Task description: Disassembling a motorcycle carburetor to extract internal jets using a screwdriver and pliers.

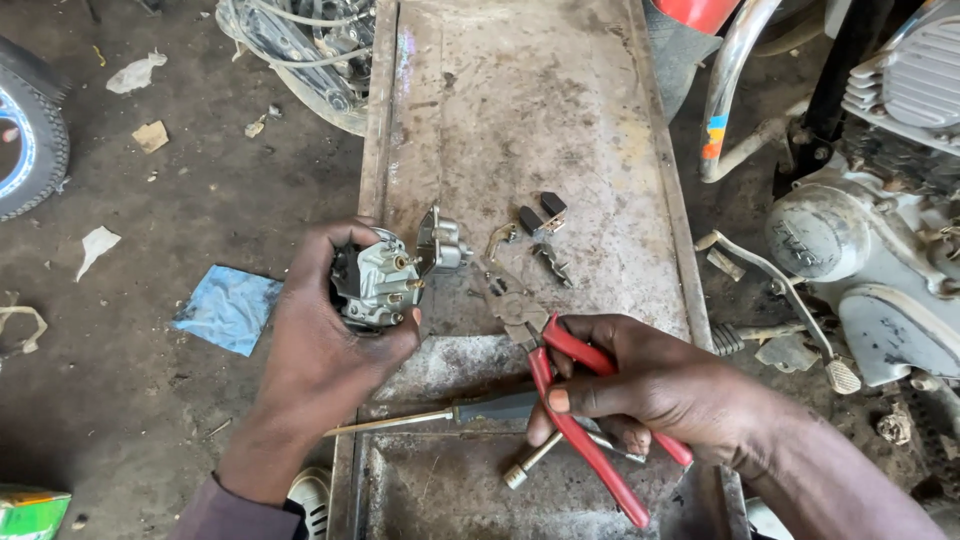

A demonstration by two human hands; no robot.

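Over a rusty metal tray (600,150), left hand (320,340) clasps a carburetor (378,282); right hand (650,385) grips red-handled pliers (570,400).

Metal tray (600,150): far half open; mid-centre blocked by small parts (535,235); near end crossed by screwdriver (440,415); right edge flanked by motorcycle engine (870,250).

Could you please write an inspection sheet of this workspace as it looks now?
Surface: worn, rusty metal bench.
Job's things: carburetor gripped in left hand; red-handled pliers in right hand.
Clutter: screwdriver, small loose parts, a short metal tool under the right hand.
Fingers: both hands closed on their things.
Cables: hoses and wires at the bench's far left corner.
Surroundings: motorcycle engine, tyre, blue rag, scraps on the dirty floor.
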